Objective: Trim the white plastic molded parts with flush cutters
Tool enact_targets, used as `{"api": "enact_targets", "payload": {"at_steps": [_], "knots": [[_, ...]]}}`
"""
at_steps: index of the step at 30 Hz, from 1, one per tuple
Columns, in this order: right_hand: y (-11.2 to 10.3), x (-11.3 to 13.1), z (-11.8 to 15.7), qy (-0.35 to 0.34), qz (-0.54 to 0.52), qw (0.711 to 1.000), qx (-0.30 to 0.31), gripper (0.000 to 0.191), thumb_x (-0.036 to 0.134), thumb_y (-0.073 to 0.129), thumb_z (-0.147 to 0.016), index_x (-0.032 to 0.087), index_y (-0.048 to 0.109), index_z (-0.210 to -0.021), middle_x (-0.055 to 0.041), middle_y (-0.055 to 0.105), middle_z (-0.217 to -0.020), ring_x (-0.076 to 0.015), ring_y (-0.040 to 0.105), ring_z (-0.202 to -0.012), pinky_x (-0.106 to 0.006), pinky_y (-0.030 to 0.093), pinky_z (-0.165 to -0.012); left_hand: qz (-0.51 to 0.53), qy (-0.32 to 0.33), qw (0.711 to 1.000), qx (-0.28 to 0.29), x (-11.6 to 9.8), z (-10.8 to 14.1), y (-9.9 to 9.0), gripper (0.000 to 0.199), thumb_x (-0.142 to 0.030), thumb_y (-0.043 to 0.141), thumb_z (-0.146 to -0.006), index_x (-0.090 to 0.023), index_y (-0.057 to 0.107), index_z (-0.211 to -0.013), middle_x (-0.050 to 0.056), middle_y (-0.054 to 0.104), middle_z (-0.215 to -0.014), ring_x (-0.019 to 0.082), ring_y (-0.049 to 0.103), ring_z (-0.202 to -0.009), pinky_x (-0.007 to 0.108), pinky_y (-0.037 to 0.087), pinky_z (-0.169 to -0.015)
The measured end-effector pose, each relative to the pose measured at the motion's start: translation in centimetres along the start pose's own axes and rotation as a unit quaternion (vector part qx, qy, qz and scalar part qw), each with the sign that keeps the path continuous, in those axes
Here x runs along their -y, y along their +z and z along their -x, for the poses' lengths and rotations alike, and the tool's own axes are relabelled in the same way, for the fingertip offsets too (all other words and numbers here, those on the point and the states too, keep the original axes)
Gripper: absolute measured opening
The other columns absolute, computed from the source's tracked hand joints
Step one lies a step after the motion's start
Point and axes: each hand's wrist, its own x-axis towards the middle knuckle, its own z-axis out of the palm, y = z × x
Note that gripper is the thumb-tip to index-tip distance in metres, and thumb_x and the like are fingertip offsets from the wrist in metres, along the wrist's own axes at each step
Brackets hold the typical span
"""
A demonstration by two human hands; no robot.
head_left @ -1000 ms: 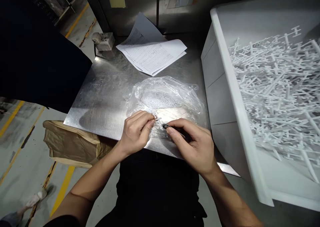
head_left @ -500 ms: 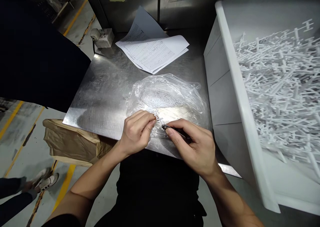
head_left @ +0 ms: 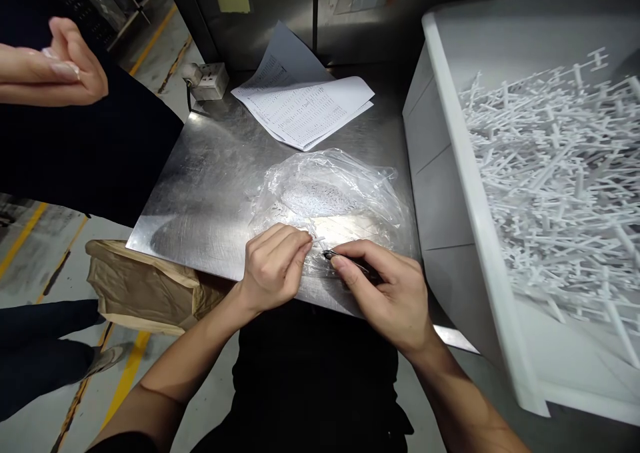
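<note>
In the head view my left hand [head_left: 275,263] is closed, its thumb and forefinger pinching a small white plastic sprue piece [head_left: 319,240]. My right hand [head_left: 390,286] is wrapped round a small dark metal clipper [head_left: 330,254], most of which the palm and fingers hide. The clipper's tip is close beside the white piece; whether they touch I cannot tell. Beneath and beyond both hands, a clear plastic bag [head_left: 345,166] lies spread on the steel table [head_left: 195,200], with many tiny dark-looking bits on or in it.
A large white bin [head_left: 450,106] heaped with white plastic sprues [head_left: 555,193] stands to the right. Printed papers [head_left: 310,110] and a power socket [head_left: 210,81] are at the back. Left are a brown paper bag [head_left: 145,283] and another person's hands [head_left: 70,70] and dark clothing.
The other person's hands have come into view at upper left, and legs at lower left have shifted right. My hands keep nearly the same pose; the view has moved slightly.
</note>
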Motion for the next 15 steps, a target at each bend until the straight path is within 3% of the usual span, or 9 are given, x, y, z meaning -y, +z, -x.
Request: {"api": "enact_targets", "payload": {"at_steps": [9, 15], "knots": [[0.08, -0.22, -0.34, 0.045, -0.023, 0.999, 0.007, 0.014, 0.029, 0.071, -0.103, 0.023, 0.079, -0.092, -0.0009, 0.081, -0.084, -0.0184, 0.073, -0.072, -0.031, 0.057, -0.066, 0.004, -0.021, 1.000, 0.018, -0.11, -0.20, 0.05, 0.013, -0.012, 0.058, -0.106, -0.017, 0.070, -0.103, 0.006, 0.076, -0.086, 0.018, 0.070, -0.077, 0.033, 0.054, -0.071], [0.01, -0.30, -0.96, 0.074, -0.047, 0.996, 0.018, 0.018, 0.031, 0.071, -0.102, 0.022, 0.078, -0.089, -0.0010, 0.078, -0.081, -0.0180, 0.071, -0.073, -0.030, 0.055, -0.067, 0.032, -0.074, 0.996, 0.034, 0.03, -0.12, 0.24, 0.014, -0.017, 0.059, -0.108, -0.018, 0.072, -0.103, 0.005, 0.079, -0.090, 0.018, 0.074, -0.081, 0.033, 0.055, -0.075]]}}
